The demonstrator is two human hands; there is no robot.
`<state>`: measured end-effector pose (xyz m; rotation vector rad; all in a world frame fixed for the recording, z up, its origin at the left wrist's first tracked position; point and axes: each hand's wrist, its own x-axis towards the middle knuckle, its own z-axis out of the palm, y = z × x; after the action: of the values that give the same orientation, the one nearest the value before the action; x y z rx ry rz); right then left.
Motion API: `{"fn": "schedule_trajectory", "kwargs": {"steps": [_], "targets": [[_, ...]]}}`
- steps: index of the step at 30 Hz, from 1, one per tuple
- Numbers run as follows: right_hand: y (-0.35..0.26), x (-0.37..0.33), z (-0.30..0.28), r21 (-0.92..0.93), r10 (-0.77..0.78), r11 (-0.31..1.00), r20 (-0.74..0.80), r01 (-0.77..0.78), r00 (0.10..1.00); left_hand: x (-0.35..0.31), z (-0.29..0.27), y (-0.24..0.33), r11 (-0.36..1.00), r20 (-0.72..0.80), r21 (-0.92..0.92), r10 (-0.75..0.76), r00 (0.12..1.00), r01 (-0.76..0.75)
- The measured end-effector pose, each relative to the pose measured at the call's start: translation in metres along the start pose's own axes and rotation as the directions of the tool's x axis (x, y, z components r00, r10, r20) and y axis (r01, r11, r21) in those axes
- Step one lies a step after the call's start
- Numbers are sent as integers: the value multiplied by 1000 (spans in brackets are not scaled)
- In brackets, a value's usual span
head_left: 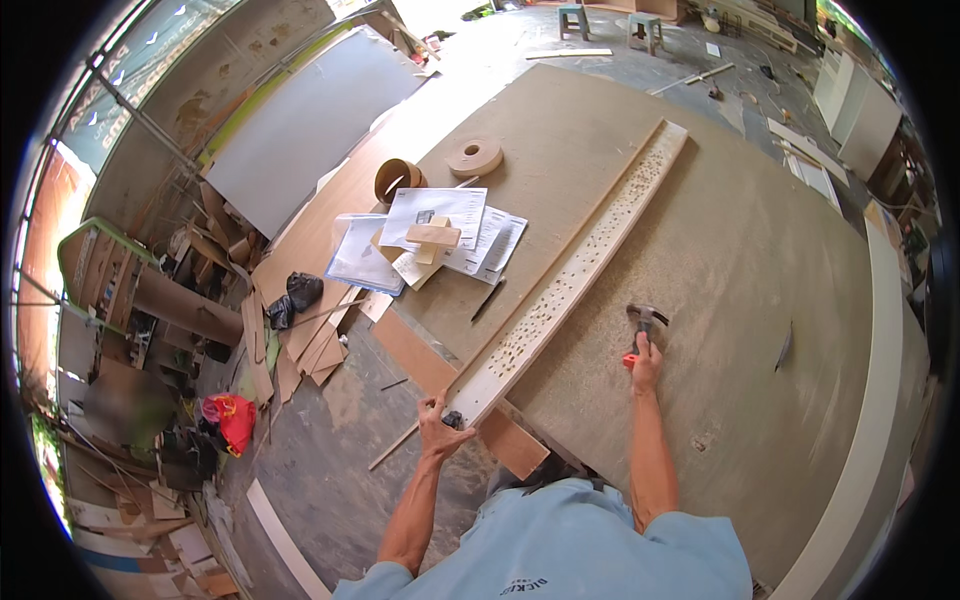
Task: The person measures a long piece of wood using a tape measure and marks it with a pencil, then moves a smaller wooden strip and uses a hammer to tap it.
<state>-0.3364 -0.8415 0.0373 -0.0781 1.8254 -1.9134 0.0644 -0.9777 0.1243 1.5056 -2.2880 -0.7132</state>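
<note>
A long narrow white board [585, 283] with a brown edge strip lies slantwise across the workbench [740, 300]. Many small dark and tan specks, too small to name, are scattered along its face. My left hand [442, 432] grips the near end, fingers on one edge and thumb on the other. A small dark object [453, 419] sits at that end by the palm; its kind is unclear. To the right of the board, my right hand [647, 366] is closed round the handle of a claw hammer [648, 317], whose head is low over the bench. Red shows beside the grip.
Papers [490, 245] with wood blocks [432, 237] on top, a roll of edge banding [475, 157], a brown cup [398, 178] and a black pen [488, 300] lie left of the board. A dark slim tool [785, 346] rests at right. Wood offcuts [318, 350] litter the left.
</note>
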Motion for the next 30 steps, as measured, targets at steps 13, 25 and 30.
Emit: {"fn": "schedule_trajectory", "kwargs": {"steps": [13, 25, 30], "targets": [[-49, -12, 115, -815, -657, 305, 195, 493, 728, 20, 23, -10, 992, -100, -125, 21, 995, -33], [-42, -45, 357, -852, -96, -115, 522, 511, 848, 71, -10, -35, 975, -148, -208, 48, 988, -78], [-42, -47, 368, -912, -126, -4, 408, 411, 904, 72, -14, -40, 981, -117, -184, 34, 993, -56]]}}
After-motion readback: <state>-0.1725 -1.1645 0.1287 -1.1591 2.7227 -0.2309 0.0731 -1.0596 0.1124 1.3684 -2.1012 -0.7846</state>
